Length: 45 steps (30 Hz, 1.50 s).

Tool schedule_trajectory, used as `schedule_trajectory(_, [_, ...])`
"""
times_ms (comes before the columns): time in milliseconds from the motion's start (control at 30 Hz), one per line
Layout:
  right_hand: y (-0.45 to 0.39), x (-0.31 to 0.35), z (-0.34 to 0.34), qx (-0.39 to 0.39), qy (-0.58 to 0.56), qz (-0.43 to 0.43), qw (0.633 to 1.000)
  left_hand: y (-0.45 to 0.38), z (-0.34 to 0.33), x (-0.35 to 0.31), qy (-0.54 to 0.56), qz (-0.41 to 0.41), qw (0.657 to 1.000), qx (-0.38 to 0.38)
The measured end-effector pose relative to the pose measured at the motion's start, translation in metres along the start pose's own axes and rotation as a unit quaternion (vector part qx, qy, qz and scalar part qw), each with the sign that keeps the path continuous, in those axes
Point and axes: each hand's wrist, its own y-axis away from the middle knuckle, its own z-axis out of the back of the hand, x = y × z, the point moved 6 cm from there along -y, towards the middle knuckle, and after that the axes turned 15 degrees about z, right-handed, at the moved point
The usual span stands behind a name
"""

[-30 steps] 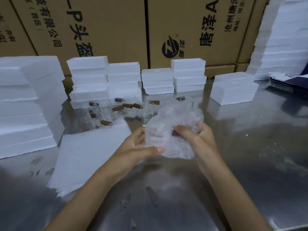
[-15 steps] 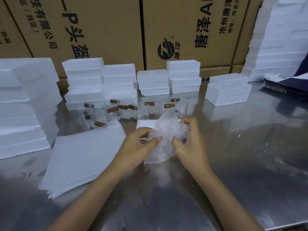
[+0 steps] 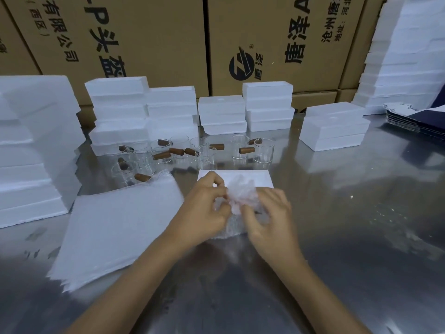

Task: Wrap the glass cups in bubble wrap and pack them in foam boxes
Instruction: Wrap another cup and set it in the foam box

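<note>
bubble wrap bundle lowered, now tighter | left hand, right hand both pinch it | 2 hands, 1 bundle

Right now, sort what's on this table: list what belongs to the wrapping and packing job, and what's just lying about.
Part of the job:
- left hand and right hand, both gripping the bubble-wrap bundle
- unwrapped glass cups
- stack of bubble-wrap sheets
- foam box just behind the hands
- stacked foam boxes

Lying about:
- cardboard cartons
- dark flat stack, far right
</note>
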Motion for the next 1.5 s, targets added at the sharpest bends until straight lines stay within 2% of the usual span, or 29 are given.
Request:
schedule_trajectory(67, [0.002,0.01,-0.009,0.066,0.078,0.051,0.993,0.002,0.0,0.004,-0.019,0.004,1.0,0.015])
schedule_trajectory(167, [0.003,0.014,-0.013,0.12,0.144,0.082,0.979,0.008,0.018,0.011,0.058,0.029,0.998,-0.011])
schedule_trajectory(233, [0.003,0.017,-0.015,0.151,0.173,0.099,0.968,0.014,0.025,0.01,0.062,0.003,0.998,-0.011])
schedule_trajectory(300, [0.003,0.018,-0.018,0.168,0.186,0.102,0.963,0.018,0.021,0.005,0.015,-0.049,0.998,0.027])
schedule_trajectory(367, [0.002,0.019,-0.016,0.151,0.174,0.095,0.969,0.021,0.014,0.001,-0.055,-0.082,0.994,0.043])
schedule_trajectory(433, [0.001,0.02,-0.007,0.096,0.132,0.089,0.983,0.021,0.009,0.003,-0.119,-0.09,0.988,0.046])
schedule_trajectory(533, [0.003,0.019,0.005,0.043,0.091,0.115,0.988,0.02,0.002,0.003,-0.164,-0.109,0.979,0.052])
schedule_trajectory(633, [0.007,0.017,-0.008,0.119,0.11,0.117,0.98,0.019,0.001,0.001,-0.175,-0.115,0.977,0.046])
schedule_trajectory(700, [0.008,0.015,-0.019,0.163,0.135,0.114,0.971,0.021,0.006,0.0,-0.145,-0.113,0.983,0.006])
schedule_trajectory(800, [0.007,0.014,-0.025,0.171,0.132,0.115,0.97,0.022,0.014,0.001,-0.098,-0.102,0.988,-0.058])
schedule_trajectory(867, [0.007,0.013,-0.021,0.151,0.111,0.113,0.976,0.021,0.009,0.007,-0.1,-0.073,0.992,-0.038])
schedule_trajectory(1000, [0.003,0.007,-0.001,0.064,0.061,0.085,0.993,0.017,-0.003,0.018,-0.084,-0.008,0.996,0.024])
schedule_trajectory(1100, [-0.007,-0.006,0.009,0.042,0.049,0.043,0.997,0.014,-0.004,0.017,-0.122,0.002,0.993,-0.002])
schedule_trajectory(1200, [-0.014,-0.034,0.02,-0.012,0.038,-0.056,0.998,0.016,-0.007,0.011,-0.18,-0.013,0.983,-0.034])
schedule_trajectory(1300, [-0.011,-0.057,0.014,0.014,0.016,-0.143,0.99,0.017,0.018,0.006,-0.056,0.003,0.994,-0.098])
schedule_trajectory(1400, [-0.007,-0.06,0.009,0.052,0.054,-0.141,0.987,0.004,0.047,0.005,0.055,0.015,0.984,-0.166])
schedule_trajectory(1500, [-0.008,-0.06,0.009,0.064,0.072,-0.124,0.988,-0.024,0.046,0.002,0.066,0.009,0.99,-0.121])
